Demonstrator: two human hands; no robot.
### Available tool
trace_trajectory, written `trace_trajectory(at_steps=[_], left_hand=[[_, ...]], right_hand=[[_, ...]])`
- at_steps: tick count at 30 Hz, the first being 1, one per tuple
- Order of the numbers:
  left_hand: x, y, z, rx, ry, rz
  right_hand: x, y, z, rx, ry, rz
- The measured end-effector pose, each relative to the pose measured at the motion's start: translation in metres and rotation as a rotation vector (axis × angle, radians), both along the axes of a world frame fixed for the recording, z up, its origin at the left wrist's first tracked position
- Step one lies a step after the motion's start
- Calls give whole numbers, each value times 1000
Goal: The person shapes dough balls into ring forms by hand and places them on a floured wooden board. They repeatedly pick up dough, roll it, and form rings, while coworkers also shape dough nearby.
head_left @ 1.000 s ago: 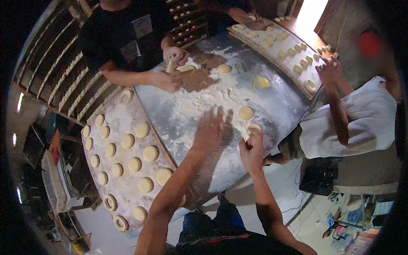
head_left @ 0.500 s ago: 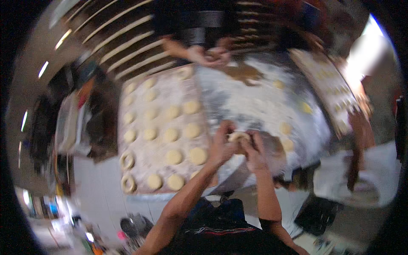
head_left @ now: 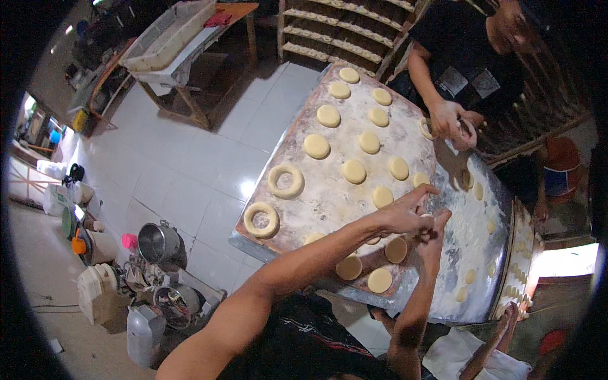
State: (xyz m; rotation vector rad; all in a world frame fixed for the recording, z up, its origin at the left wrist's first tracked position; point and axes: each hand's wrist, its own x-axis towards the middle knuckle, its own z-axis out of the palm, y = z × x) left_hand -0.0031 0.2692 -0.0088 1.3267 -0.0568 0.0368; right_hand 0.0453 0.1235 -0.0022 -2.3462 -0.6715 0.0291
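Note:
My left hand [head_left: 405, 214] and my right hand [head_left: 432, 239] meet over the right edge of a floured wooden board [head_left: 316, 190]. Both are closed round a piece of dough [head_left: 427, 216], mostly hidden by the fingers, so its shape is unclear. Flat pale dough rounds lie in rows on the board; one round [head_left: 396, 250] sits just below my left hand and another [head_left: 379, 280] near the front edge. Two dough rings [head_left: 261, 220] rest at the board's left corner.
Across the table, another person's hands [head_left: 453, 123] hold a dough ring. A floury metal tabletop [head_left: 472, 234] and a narrow tray of small dough pieces [head_left: 516, 272] are at right. A metal pot [head_left: 158, 242] stands on the floor; behind is a wooden table [head_left: 190, 82] and a rack [head_left: 342, 31].
The view has swung left, so the board and the other person appear farther right. My hands stay together round the dough, which showed as a pale curved piece before and is now mostly covered.

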Motion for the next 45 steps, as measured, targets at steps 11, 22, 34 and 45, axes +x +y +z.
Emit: trace_trajectory(at_steps=[11,22,34,45], left_hand=[[-32,-19,-7,387,-337,843],[-85,-27,-2,195,-24,971],[-137,26,9,969,-957,807],[-156,56,-1,836,-673,738]], right_hand=[[-54,17,-8,1079,671,247],[-82,6,9,885,1013,352],[-122,42,15,672,913,512],[-146,90,-1,668,748,436]])
